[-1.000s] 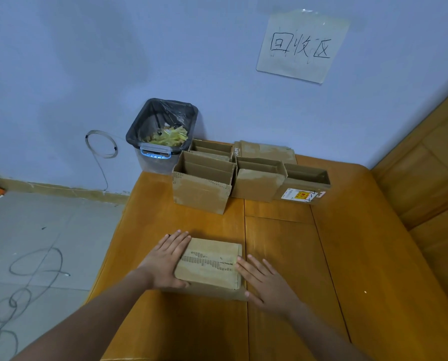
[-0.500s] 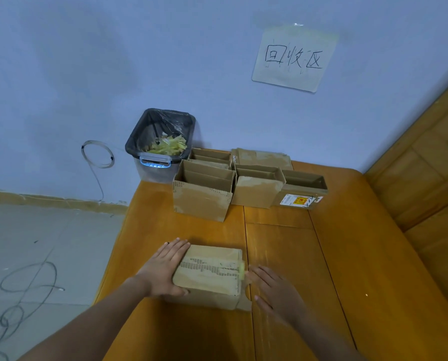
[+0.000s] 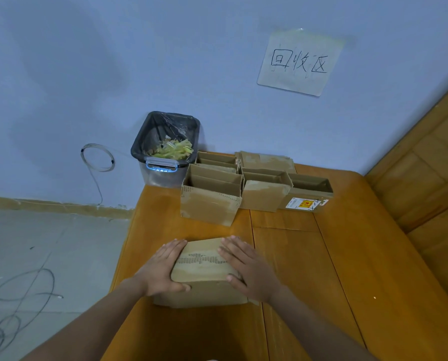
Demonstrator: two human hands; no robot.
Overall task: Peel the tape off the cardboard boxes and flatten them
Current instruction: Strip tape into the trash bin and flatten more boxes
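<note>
Since half a second ago, our right hand (image 3: 249, 269) has come back from the table (image 3: 374, 269) beside the box (image 3: 204, 272) and now lies flat on the box's top right side.

Head view: we bracket the closed cardboard box between both hands at the near middle of the wooden table, in our judgement to steady it and square it up before hunting for a tape edge. Our left hand (image 3: 163, 269) cups the box's left side, fingers straight and close together along the top edge, thumb tucked across the near face. Our right hand mirrors it: fingers extended and slightly spread over the torn printed strip, thumb pressed on the near corner. Neither hand pinches tape. Behind it, a cluster of open boxes (image 3: 211, 201) stands upright against the wall, beside a bin (image 3: 165, 149) lined with a black bag and holding what looks like yellowish scraps of stripped tape, placed within easy reach. A handwritten sign (image 3: 299, 62) hangs on the wall above.
</note>
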